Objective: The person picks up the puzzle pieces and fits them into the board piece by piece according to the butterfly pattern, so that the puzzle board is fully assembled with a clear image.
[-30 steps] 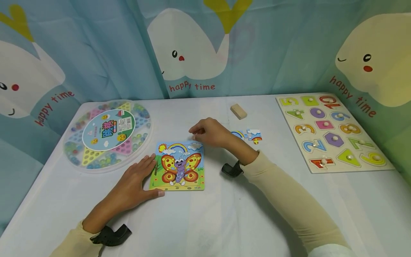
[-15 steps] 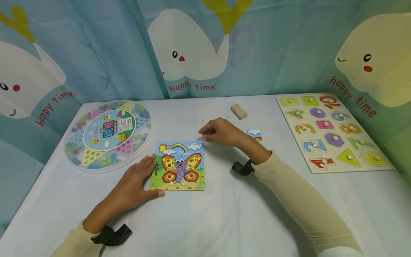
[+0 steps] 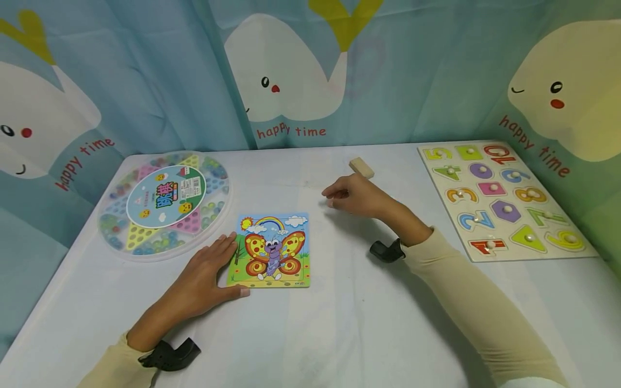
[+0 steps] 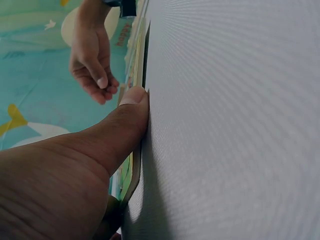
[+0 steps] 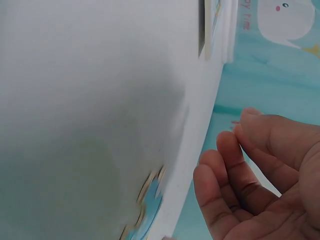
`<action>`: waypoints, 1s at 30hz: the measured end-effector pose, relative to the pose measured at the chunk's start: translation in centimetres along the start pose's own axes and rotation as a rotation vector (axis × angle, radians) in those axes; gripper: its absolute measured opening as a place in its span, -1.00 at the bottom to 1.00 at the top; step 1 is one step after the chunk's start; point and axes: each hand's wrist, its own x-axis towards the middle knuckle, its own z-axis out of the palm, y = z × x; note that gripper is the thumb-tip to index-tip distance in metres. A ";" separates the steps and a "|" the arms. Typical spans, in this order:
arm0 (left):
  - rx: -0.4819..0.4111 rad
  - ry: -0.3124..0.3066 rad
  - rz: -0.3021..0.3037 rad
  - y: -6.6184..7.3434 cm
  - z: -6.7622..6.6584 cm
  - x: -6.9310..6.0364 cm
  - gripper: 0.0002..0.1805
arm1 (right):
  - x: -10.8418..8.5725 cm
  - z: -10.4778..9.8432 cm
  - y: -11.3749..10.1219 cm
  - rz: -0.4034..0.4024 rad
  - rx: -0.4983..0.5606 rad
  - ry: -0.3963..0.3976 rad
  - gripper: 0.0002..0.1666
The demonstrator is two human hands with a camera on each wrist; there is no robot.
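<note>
A butterfly jigsaw puzzle [image 3: 271,250] lies flat on the white table, its picture looking whole from above. My left hand [image 3: 201,277] holds it at the near left corner, thumb along the near edge and fingers along the left edge. In the left wrist view the thumb [image 4: 127,117] presses against the board's side. My right hand [image 3: 361,196] hovers above the table, right of the puzzle, fingers loosely bent and nothing between them. Blue loose puzzle pieces [image 5: 150,202] show on the table in the right wrist view; the right hand and forearm hide them from the head view.
A round Chinese checkers set [image 3: 165,202] lies at the left. Behind the right hand sits a small wooden block [image 3: 361,167]. The number and shape peg board [image 3: 504,199] is at the far right. A whale-print curtain [image 3: 291,70] hangs behind the table.
My right hand has moved rightward from the puzzle's top edge, and now covers the loose pieces seen earlier in the head view. The left hand and puzzle have stayed in place.
</note>
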 end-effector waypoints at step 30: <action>0.002 -0.006 -0.006 0.0 0.0 0.0 0.13 | -2.8 -3.1 3.5 0.118 -0.040 0.044 -0.61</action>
